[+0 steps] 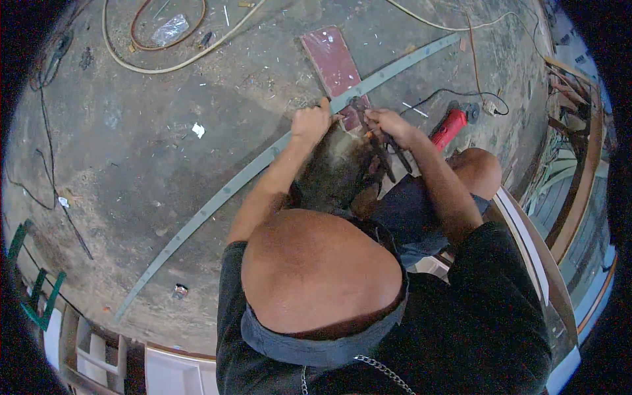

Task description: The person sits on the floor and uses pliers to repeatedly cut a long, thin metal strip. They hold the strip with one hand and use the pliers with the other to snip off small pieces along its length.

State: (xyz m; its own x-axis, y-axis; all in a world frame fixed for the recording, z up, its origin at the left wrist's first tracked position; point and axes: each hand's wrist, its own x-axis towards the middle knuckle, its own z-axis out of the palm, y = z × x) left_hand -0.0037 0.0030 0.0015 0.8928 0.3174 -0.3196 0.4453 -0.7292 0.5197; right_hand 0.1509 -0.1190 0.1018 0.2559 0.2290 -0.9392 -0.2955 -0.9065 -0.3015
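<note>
A long, narrow grey-green strip with evenly spaced marks lies diagonally across the floor. My left hand is closed on the strip near its middle, with a finger pointing along its edge. Just to the right, my right hand grips dark, long-handled pliers. Their head meets the strip or lies right beside it, and the handles point back toward my knee. Under the strip at this spot is a reddish flat board. The exact bite of the jaws is too small to make out.
A red angle grinder with a black cord lies right of my right hand. A pale hose curves across the far floor near a clear plastic bag. Wooden frames line the right edge; a small can sits at lower left.
</note>
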